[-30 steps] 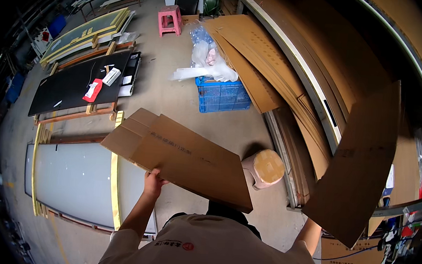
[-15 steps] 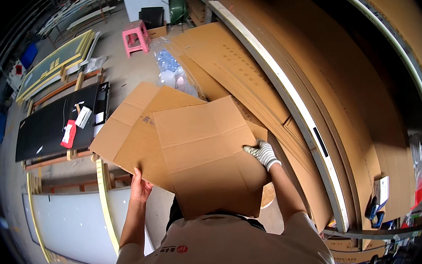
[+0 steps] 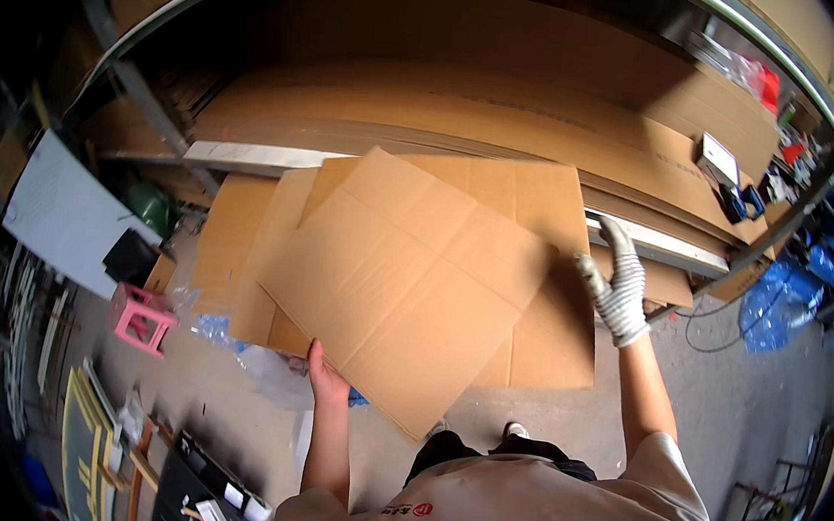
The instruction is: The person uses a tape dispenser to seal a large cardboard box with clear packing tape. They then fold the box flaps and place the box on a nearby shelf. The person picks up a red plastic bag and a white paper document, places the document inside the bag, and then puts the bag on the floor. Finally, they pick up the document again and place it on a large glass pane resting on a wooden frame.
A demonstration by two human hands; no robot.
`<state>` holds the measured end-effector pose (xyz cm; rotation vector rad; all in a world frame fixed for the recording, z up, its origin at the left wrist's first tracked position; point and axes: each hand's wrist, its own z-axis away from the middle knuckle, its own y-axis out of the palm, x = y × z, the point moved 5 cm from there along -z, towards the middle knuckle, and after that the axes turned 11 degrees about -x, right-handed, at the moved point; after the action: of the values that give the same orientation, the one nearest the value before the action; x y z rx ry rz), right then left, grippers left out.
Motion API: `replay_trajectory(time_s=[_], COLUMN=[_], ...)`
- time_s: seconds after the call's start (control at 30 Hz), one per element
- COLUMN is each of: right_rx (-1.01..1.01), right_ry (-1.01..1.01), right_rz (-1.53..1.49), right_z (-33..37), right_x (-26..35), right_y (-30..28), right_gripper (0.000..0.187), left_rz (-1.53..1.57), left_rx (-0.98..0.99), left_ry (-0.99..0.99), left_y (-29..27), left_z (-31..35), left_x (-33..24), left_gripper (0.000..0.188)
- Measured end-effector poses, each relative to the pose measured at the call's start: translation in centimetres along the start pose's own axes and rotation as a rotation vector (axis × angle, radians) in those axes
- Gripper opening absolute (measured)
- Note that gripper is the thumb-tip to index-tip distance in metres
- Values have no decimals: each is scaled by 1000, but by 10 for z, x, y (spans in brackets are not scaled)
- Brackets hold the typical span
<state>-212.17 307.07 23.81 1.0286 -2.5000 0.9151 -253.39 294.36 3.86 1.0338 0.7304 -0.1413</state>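
"What's just changed?"

"Half a second ago the gloved right hand (image 3: 619, 296) gripped the upper cardboard sheet (image 3: 405, 279). Now it's off that sheet, fingers spread, at the right edge of the lower cardboard sheet (image 3: 557, 332). Whether the thumb touches that edge, I can't make out."

"And the left hand (image 3: 329, 384)?"

"Bare, low in the frame left of centre, pinching the upper sheet's lower-left edge, thumb on top. How much of the lower sheet it also grips is hidden. The hands are well apart."

"Where are the sheets?"

"Mid-frame, the creased upper one turned askew across the lower one. The view has swung too: the rack's pale rail (image 3: 253, 155) now crosses behind them, with stacked cardboard (image 3: 451, 100) above, in the upper frame."

"Meaning what for the handling?"

"I'd judge the left pinch is the only sure hold, so the overlapped pair could slide or tip on the right."
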Motion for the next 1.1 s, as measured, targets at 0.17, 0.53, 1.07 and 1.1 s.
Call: replay_trajectory(time_s=[0.17,0.53,1.07,1.1], right_rx=[-59,714,663,652], right_ry=[396,883,1202,1299], right_rz=[286,602,614,592], right_z=[102,312,542,543], right_x=[-41,-14,-55,-51], right_y=[-128,-205,-464,-481], right_gripper=[39,49,48,49], left_rz=[6,-758,-1292,-1234], left_rx=[57,380,839,928], left_ry=[-84,-324,-695,-702], left_y=[123,158,151,176], left_z=[-127,-110,335,356], left_x=[21,222,436,450], left_gripper=[47,86,30,32])
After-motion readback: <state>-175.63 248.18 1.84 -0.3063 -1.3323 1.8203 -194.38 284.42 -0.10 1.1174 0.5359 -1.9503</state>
